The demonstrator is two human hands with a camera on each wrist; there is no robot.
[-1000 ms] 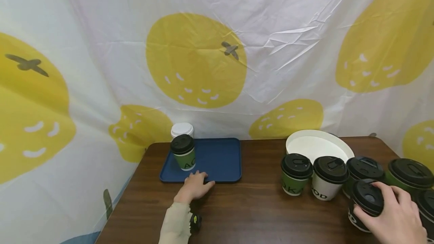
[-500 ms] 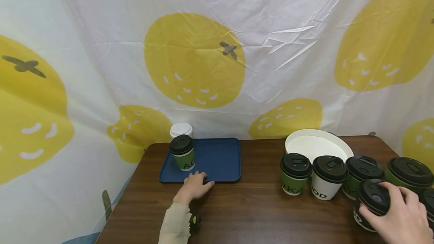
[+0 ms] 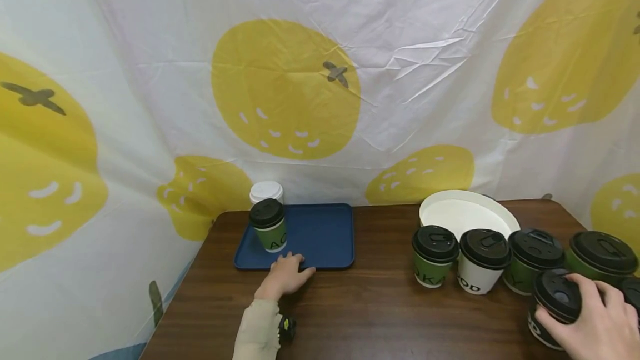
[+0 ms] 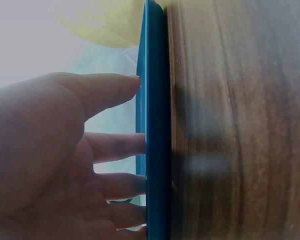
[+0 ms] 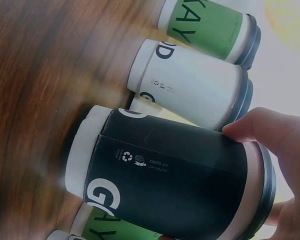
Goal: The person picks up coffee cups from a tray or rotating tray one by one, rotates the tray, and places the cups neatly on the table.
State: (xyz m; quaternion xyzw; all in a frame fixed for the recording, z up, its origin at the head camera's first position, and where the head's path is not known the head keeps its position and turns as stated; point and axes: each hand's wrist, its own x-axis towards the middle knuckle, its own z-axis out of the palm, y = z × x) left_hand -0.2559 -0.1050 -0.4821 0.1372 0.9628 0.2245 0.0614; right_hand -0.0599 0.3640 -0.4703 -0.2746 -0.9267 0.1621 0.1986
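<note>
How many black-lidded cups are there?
7: green cup on the tray; rightward, green, white, green, green; black cup in the right hand; another at the right edge. Others may be hidden.

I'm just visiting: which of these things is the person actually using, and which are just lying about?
Likely part of the job:
black cup, held by the right hand
blue tray, at the left hand
green cup, standing on the blue tray

Seemingly just about:
white dish
fruit-print cloth
other lidded cups, perhaps awaiting their turn
</note>
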